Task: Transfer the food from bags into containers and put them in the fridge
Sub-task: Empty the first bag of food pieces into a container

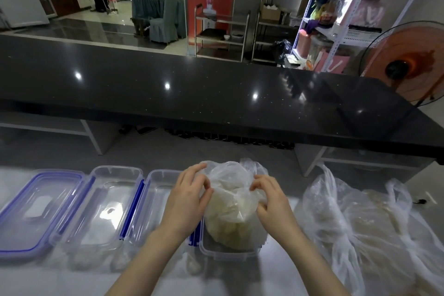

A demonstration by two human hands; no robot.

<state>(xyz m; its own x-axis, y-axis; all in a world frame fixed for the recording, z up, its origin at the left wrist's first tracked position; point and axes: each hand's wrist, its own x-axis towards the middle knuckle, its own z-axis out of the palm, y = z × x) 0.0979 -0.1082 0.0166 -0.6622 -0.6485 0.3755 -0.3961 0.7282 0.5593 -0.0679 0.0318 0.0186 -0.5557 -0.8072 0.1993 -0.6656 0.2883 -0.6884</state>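
Two bare hands work at a clear plastic bag of pale food set in an open container on a light counter.

Head view: the left hand (189,197) and right hand (271,199) each pinch the crumpled top of the bag (230,214), fingers curled into the plastic. The bag sits in a clear container (223,251) (blue clips on its side). Left of it lie two more clear containers (103,209) and a blue-rimmed lid (36,209); to the right, more bags of food (360,226).

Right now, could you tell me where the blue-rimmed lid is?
In the head view, the blue-rimmed lid lies at the far left of the white table, beside an empty clear container.
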